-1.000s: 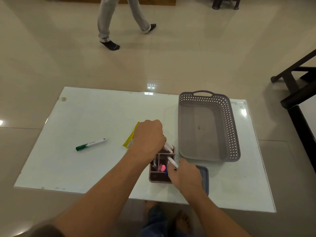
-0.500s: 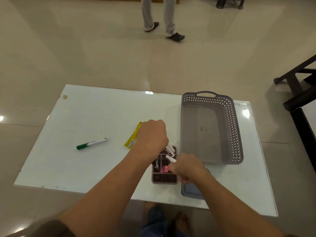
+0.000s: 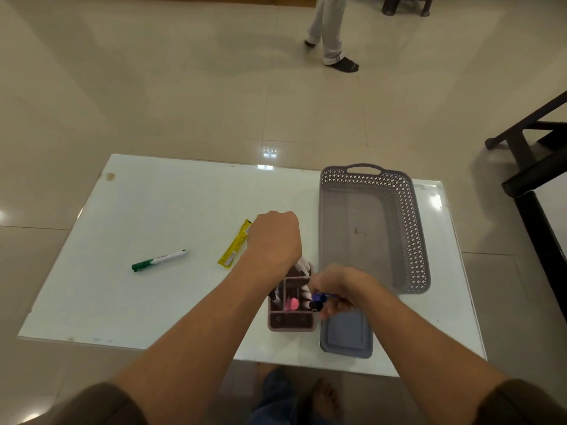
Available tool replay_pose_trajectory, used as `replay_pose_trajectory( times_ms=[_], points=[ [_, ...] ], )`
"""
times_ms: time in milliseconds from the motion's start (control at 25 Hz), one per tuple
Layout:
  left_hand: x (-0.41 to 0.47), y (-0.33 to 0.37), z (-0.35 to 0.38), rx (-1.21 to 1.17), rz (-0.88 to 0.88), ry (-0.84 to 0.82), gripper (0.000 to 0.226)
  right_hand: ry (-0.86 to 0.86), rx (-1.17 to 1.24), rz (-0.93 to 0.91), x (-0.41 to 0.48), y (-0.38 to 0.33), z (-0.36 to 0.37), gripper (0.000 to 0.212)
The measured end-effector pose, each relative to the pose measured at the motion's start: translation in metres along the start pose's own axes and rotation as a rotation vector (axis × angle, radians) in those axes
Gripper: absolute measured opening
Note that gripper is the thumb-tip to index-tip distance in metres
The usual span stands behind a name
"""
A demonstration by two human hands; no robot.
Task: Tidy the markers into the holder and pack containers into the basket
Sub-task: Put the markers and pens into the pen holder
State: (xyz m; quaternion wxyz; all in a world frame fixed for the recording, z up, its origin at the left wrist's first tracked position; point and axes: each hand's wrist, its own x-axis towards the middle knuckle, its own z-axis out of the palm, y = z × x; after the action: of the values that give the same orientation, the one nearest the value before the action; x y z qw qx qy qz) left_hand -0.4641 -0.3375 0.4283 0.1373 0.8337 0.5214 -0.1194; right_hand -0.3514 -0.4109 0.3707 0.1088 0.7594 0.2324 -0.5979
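Note:
A brown divided marker holder [image 3: 291,321] stands near the table's front edge with several markers in it, one pink-capped [image 3: 291,304]. My left hand [image 3: 274,240] is curled over the holder's far end, gripping white markers [image 3: 302,266] that stick out beneath it. My right hand [image 3: 339,289] holds blue-capped markers [image 3: 319,300] sideways just right of the holder. A green-capped marker [image 3: 159,260] and a yellow marker [image 3: 235,243] lie on the table to the left. The grey lattice basket [image 3: 411,228] sits empty at the right.
A blue-grey container lid [image 3: 346,338] lies flat right of the holder, partly under my right hand. The white glass table [image 3: 153,210] stands on a tiled floor. A person's legs [image 3: 333,35] cross the floor beyond. Dark furniture [image 3: 534,167] stands at the right.
My right hand has drawn back from the holder to its right side and now shows blue-capped markers held sideways. My left hand stays over the holder. The person beyond walked right.

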Motion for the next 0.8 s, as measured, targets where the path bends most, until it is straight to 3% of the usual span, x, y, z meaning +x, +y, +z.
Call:
replay_pose_trajectory(
  times_ms=[160, 360, 520, 600, 680, 800],
  points=[
    [-0.012, -0.003, 0.004, 0.006, 0.006, 0.015, 0.017, 0.086, 0.033, -0.043, 0.007, 0.006, 0.009, 0.017],
    [-0.023, 0.002, 0.009, 0.003, 0.015, -0.005, 0.013, 0.129, 0.059, -0.005, 0.004, 0.024, 0.013, 0.040],
    [-0.031, 0.004, 0.004, 0.035, 0.005, -0.001, 0.015, 0.219, 0.187, -0.048, -0.004, 0.046, 0.013, 0.033],
    [-0.035, 0.003, -0.003, 0.027, 0.005, 0.004, 0.020, 0.353, 0.155, -0.127, -0.010, 0.059, 0.010, 0.031],
    [-0.038, 0.003, -0.007, 0.012, 0.013, 0.013, 0.020, 0.566, -0.034, -0.260, -0.020, 0.064, 0.007, 0.040],
    [-0.041, 0.012, -0.012, -0.011, 0.058, 0.046, 0.016, 0.670, -0.141, -0.628, -0.033, 0.052, 0.005, 0.051]
  ],
)
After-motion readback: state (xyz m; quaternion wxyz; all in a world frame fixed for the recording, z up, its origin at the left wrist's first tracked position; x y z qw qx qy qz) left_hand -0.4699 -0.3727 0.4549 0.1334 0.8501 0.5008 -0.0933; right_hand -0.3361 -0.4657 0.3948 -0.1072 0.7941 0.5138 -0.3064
